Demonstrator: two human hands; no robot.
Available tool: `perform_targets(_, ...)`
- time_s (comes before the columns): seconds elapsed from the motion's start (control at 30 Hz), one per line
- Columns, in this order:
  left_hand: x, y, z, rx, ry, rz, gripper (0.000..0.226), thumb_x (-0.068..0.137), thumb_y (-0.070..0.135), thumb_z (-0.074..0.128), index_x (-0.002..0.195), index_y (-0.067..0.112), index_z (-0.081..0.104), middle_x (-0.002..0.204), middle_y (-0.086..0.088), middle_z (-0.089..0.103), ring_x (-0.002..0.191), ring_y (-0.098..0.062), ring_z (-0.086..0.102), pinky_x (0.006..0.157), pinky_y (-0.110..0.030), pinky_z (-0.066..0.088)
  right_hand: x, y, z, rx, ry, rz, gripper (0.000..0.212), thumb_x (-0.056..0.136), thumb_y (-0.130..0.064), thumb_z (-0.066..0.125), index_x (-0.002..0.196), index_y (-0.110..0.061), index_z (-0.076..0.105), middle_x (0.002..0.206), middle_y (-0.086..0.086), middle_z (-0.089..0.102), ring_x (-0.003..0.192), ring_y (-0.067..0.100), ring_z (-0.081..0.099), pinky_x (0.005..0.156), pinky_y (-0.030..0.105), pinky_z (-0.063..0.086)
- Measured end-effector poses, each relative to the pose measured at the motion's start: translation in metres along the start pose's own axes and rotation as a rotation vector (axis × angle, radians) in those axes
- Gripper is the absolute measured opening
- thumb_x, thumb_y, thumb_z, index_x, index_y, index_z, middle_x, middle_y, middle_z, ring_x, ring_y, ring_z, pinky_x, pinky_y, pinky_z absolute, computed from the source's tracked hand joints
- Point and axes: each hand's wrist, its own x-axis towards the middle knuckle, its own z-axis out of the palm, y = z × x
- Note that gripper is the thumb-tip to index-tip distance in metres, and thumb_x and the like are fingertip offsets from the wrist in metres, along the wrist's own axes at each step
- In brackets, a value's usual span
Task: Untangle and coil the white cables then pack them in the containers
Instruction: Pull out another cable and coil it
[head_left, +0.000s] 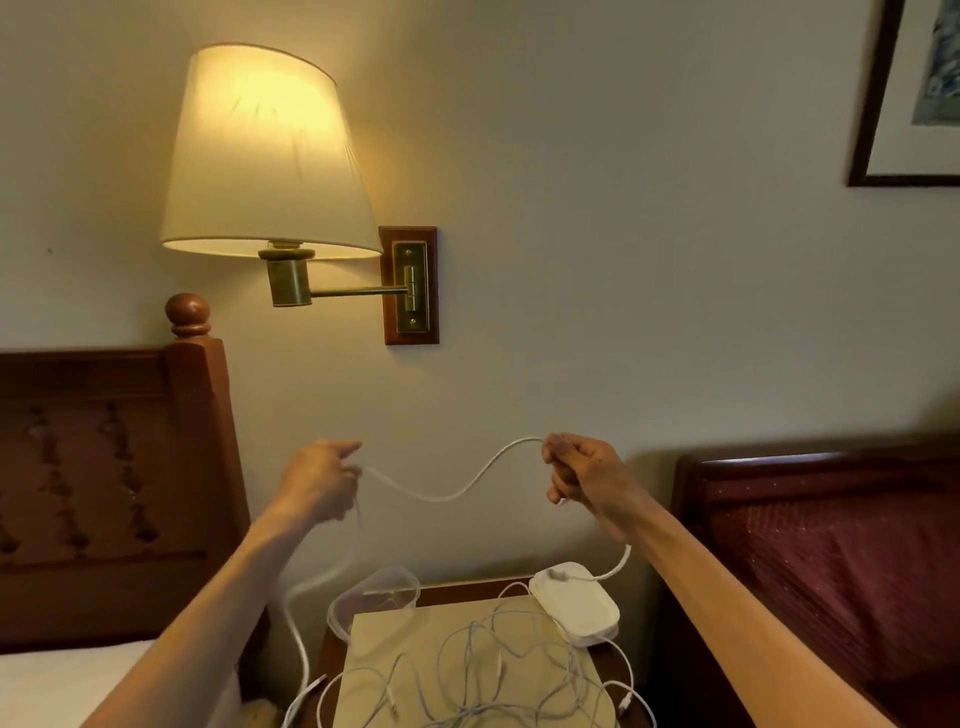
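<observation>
Nearest the camera, a tangle of white cables (488, 670) lay on the bedside table (374, 644), with a clear container (374, 597) and a white lidded container (576, 603) behind it. Above, the left hand (317, 483) pinched one white cable (457, 486) and the right hand (582, 480) gripped it in curled fingers, the span sagging between them. Good practice would have been keeping that span lightly taut, feeding slack from the pile, then winding even loops. A wall lamp (270, 156) glowed beyond.
</observation>
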Motion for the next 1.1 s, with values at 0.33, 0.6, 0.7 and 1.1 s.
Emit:
perform_targets(0.33, -0.066, 0.082, 0.045, -0.563, -0.183, 0.552, 0.019, 0.091, 0.02, 0.058, 0.104, 0.012, 0.068, 0.082, -0.005, 0.067, 0.065, -0.021, 0.064, 0.057, -0.029, 0.053, 0.0, -0.048, 0.037, -0.32, -0.094, -0.2, 0.034, 0.104, -0.026, 0.041, 0.078, -0.016, 0.06, 0.055, -0.001, 0.042, 0.043, 0.006, 0.033, 0.044, 0.017, 0.031)
perform_targets(0.6, -0.037, 0.058, 0.0, -0.746, 0.271, 0.375, 0.009, 0.093, 0.015, 0.062, 0.095, 0.016, 0.07, 0.077, -0.004, 0.065, 0.066, -0.01, 0.057, 0.061, -0.02, 0.049, -0.02, -0.024, 0.007, -0.069, -0.26, 0.055, 0.037, 0.105, -0.03, 0.036, 0.075, -0.018, 0.054, 0.058, -0.003, 0.028, 0.05, 0.012, 0.021, 0.044, 0.021, 0.021)
perform_targets(0.7, -0.024, 0.04, -0.009, -0.522, 0.173, 0.254, 0.011, 0.093, 0.014, 0.063, 0.091, 0.019, 0.072, 0.082, -0.009, 0.07, 0.066, -0.014, 0.06, 0.06, -0.025, 0.051, -0.023, -0.022, -0.001, 0.067, -0.149, 0.139, 0.035, 0.105, -0.029, 0.037, 0.082, -0.013, 0.056, 0.056, -0.003, 0.03, 0.048, 0.01, 0.021, 0.043, 0.02, 0.023)
perform_targets(1.1, -0.076, 0.078, 0.056, -0.181, 0.045, 0.791, 0.011, 0.1, 0.012, 0.047, 0.101, 0.013, 0.058, 0.085, 0.004, 0.06, 0.071, -0.008, 0.057, 0.064, -0.025, 0.051, -0.013, -0.061, 0.037, -0.187, -0.145, -0.002, 0.029, 0.103, -0.028, 0.044, 0.088, -0.012, 0.063, 0.051, -0.007, 0.036, 0.044, 0.008, 0.029, 0.043, 0.02, 0.028)
